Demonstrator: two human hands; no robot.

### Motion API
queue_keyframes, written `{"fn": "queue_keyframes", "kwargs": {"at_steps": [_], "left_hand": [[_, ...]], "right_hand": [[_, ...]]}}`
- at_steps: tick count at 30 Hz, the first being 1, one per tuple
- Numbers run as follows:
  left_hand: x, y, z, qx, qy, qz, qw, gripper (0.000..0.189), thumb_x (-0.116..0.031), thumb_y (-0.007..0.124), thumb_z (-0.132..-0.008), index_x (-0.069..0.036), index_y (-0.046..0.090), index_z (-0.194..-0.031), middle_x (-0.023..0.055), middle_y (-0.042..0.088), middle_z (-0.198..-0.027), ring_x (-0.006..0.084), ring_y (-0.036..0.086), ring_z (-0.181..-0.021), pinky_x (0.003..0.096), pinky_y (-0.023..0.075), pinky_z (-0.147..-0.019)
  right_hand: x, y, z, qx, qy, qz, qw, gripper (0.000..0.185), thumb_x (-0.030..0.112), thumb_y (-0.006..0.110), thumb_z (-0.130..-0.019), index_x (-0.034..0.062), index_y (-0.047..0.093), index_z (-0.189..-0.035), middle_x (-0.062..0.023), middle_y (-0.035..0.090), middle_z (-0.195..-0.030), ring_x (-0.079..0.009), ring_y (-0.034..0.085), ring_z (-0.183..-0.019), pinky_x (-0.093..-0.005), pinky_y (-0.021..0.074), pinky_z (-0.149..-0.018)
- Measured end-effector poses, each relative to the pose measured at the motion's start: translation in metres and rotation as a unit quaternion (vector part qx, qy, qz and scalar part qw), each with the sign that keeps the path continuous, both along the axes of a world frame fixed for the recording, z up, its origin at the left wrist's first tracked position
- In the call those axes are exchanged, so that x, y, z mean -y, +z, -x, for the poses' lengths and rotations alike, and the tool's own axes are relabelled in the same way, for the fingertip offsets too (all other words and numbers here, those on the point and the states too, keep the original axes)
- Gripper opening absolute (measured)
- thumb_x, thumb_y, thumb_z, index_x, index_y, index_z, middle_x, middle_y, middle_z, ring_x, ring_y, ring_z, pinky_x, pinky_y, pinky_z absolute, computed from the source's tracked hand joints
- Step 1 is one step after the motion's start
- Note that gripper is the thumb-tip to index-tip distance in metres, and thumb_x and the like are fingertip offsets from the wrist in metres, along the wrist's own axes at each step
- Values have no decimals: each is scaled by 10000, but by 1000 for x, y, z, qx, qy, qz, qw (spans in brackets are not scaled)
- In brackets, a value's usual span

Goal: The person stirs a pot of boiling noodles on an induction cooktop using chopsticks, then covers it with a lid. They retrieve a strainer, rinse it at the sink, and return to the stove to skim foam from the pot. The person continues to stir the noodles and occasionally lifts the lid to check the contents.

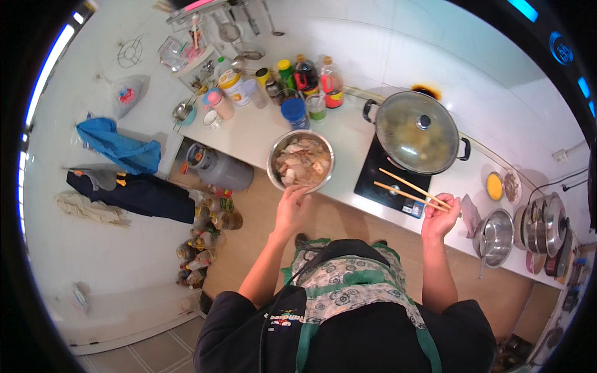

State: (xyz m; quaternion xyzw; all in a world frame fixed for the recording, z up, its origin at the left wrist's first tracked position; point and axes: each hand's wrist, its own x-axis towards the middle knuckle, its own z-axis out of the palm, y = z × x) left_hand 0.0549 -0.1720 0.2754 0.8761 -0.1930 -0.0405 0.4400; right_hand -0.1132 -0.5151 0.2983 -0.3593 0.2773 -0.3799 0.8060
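Observation:
My left hand (291, 210) touches or nearly touches the near rim of a steel bowl (329, 176); whether it grips the rim is unclear. Pieces of raw meat (301, 161) fill the bowl, which stands at the counter's front edge. A pair of wooden chopsticks (405, 191) is held in my right hand (440, 217), their tips apart over a black cooktop (382, 163). Behind them, a two-handled pan with a glass lid (415, 133) sits on the cooktop. The lid is on, and yellowish food shows dimly through it.
Sauce bottles (305, 77), a blue-lidded jar (295, 114) and cups stand behind the meat bowl. On the right are a small bowl of yellow food (494, 186), a steel basin (501, 238) with a ladle, and stacked pots (548, 226). A gas cylinder (224, 168) stands below the counter.

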Motion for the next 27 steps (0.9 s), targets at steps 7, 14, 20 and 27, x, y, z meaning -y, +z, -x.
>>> {"fn": "queue_keyframes", "kwargs": {"at_steps": [7,14,20,27], "left_hand": [[-163,-26,-27,-88,30,9,996,344,-108,667,-925,-15,643,-1255,155,596,-1266,199,651,-843,318,548,-743],[-318,-53,-61,-127,46,-24,991,342,-132,669,-923,-14,638,-1243,193,583,-1300,232,671,-804,328,551,-730],[-365,-63,-104,-117,62,-52,990,361,-177,675,-920,-21,638,-1244,208,582,-1300,259,680,-817,356,547,-775],[-331,-50,-173,-96,41,6,995,373,-192,673,-927,-15,631,-1252,192,581,-1283,266,675,-838,356,547,-797]], "right_hand": [[-127,24,-69,-18,31,215,976,504,380,282,-1077,85,428,-695,-85,509,-788,-100,337,-521,-239,262,-454],[-189,29,-120,-332,73,329,881,538,455,422,-1061,45,564,-742,-93,594,-596,-163,547,-518,-318,419,-510],[-241,32,-170,-559,168,499,640,555,488,486,-1009,-7,630,-801,-286,658,-823,-482,649,-845,-544,490,-738],[-278,43,-242,-604,279,475,576,602,491,364,-1019,48,753,-896,-253,708,-896,-429,683,-933,-497,518,-874]]}}
